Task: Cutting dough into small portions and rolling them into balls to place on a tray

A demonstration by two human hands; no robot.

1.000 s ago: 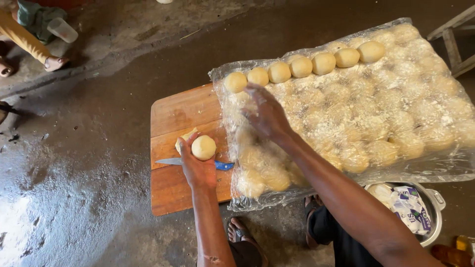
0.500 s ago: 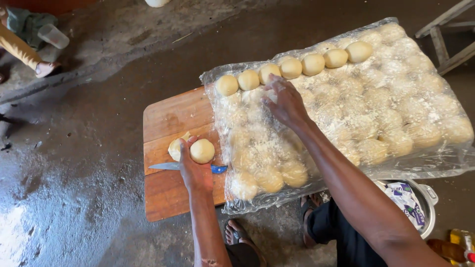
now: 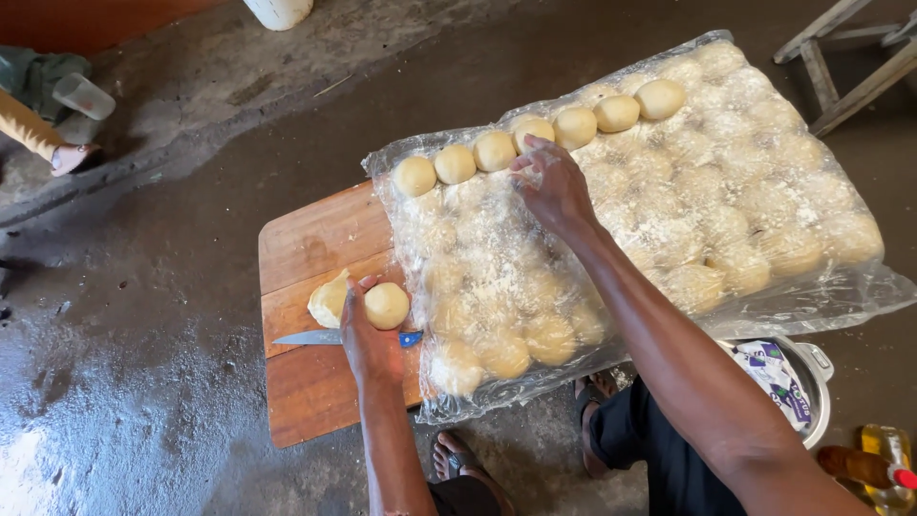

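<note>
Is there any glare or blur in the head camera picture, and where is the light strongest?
Head view: sharp overall, no motion blur on the left hand or right hand; the plastic sheet shines at its folds and veils the dough under it; the wet floor glares brightest at the lower left; shadows are soft.

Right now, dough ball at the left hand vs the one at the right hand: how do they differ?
The left-hand dough ball sits on the wooden board, alone beside a dough lump; the right-hand dough ball rests atop the plastic sheet, in a row. The first looks uncovered and smooth. Both are round and pale yellow.
</note>
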